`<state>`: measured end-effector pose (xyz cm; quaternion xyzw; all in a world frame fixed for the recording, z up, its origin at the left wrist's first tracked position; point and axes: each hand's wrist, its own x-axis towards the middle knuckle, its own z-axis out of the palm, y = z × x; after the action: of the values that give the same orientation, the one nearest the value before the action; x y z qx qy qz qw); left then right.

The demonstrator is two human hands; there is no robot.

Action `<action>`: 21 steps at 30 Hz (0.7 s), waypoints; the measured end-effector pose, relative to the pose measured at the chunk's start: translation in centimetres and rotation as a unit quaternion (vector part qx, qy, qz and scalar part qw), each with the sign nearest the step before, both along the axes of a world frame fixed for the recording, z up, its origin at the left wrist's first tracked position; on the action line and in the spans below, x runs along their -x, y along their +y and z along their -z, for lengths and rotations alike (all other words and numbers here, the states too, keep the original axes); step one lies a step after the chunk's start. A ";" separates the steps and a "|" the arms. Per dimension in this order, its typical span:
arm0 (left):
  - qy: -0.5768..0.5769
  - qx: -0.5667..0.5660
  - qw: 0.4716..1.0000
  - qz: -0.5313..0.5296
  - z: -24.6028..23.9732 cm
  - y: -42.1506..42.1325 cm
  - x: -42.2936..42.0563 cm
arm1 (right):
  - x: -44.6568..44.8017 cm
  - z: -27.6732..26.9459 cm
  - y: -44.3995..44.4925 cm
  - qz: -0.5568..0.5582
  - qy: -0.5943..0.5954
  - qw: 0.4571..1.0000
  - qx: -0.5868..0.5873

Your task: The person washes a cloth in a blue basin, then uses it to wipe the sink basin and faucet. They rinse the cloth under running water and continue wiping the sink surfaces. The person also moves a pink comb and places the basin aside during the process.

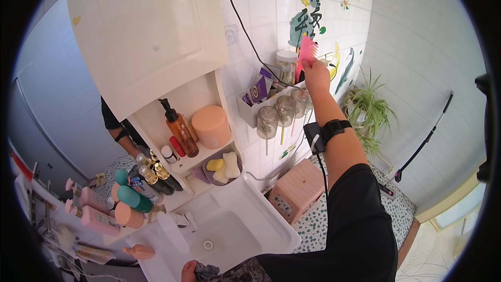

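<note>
My right hand [317,74] reaches up to the wall and grips a pink wide-toothed comb [306,51]. It is over the far end of a white wall-mounted rack [250,114], beside a clear jar with a white lid [287,57]. Purple and white tubes [258,90] stand in the rack. Upside-down tumblers [268,122] hang below it, with thin brush handles pointing down. Low at the front, my left hand [189,271] holds a crumpled grey cloth [206,272] by the edge of the white washbasin [242,219]; only part of this hand shows.
A faucet [176,227] stands among pink pump bottles [94,219]. An open cabinet shelf holds an amber pump bottle [182,133] and a peach jar [211,126]; sponges [223,167] sit below. A black cable [250,39] crosses the wall. A pink stool [299,188] and a spider plant [366,103] are beyond.
</note>
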<state>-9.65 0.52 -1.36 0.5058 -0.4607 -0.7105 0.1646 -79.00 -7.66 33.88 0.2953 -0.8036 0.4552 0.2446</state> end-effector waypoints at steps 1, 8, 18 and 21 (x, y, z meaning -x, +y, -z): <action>0.004 0.003 1.000 -0.013 -0.1 0.2 -0.2 | 0.4 0.6 -0.4 -0.002 -0.022 0.998 -0.054; 0.043 -0.052 0.978 -0.199 0.9 1.9 -1.6 | 1.3 3.2 0.2 -0.025 -0.072 0.976 -0.203; 0.162 -0.126 0.896 -0.394 4.3 1.5 -2.5 | -26.0 20.2 6.0 -0.539 -0.142 0.829 0.040; 0.191 -0.165 0.871 -0.421 5.9 0.3 -3.1 | -35.9 29.0 4.2 -0.534 -0.421 0.688 -0.253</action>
<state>-6.55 0.83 -7.21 0.5258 -0.0399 -0.7226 0.4471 -43.09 -3.42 4.86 0.5028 -0.6135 0.3652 -0.4873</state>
